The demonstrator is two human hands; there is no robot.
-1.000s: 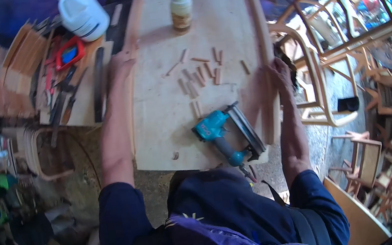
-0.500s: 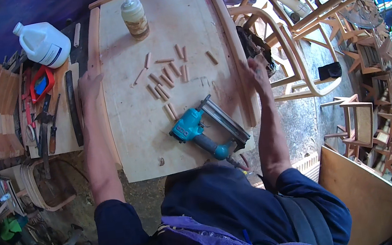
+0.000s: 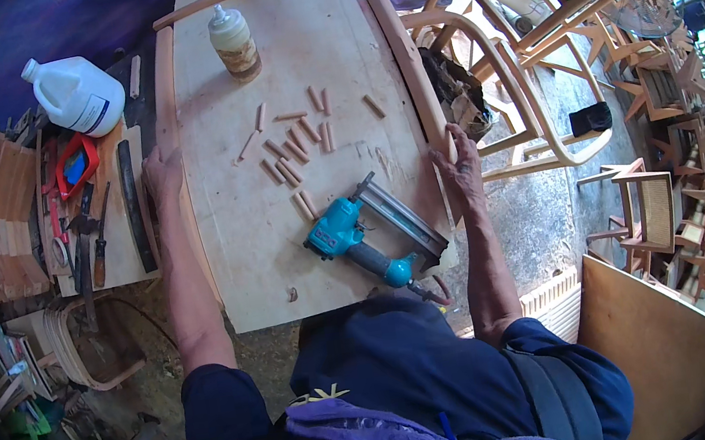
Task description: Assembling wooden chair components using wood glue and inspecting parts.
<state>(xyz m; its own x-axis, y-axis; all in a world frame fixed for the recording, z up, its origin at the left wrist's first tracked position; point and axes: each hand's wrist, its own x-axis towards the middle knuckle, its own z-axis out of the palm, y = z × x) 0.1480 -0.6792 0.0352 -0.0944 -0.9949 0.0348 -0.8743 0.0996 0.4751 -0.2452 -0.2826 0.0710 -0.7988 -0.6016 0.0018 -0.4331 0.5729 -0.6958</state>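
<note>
Along both sides of the desk (image 3: 250, 251) run slim, light-brown wooden pieces: left rail (image 3: 165, 84) and right rail (image 3: 393, 36). Right hand (image 3: 458, 166): grip clasped on its rail. Left hand (image 3: 163, 175): at its rail, grip indeterminable. Between: teal nailer (image 3: 339, 229).

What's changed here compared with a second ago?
The left hand and right hand have slid slightly toward the person along the left wood strip and right wood strip. Neither visibly took or released anything. The view shifted, so the board and jug appear farther left. The nail gun, wooden pegs and bottle kept their places on the board.
</note>
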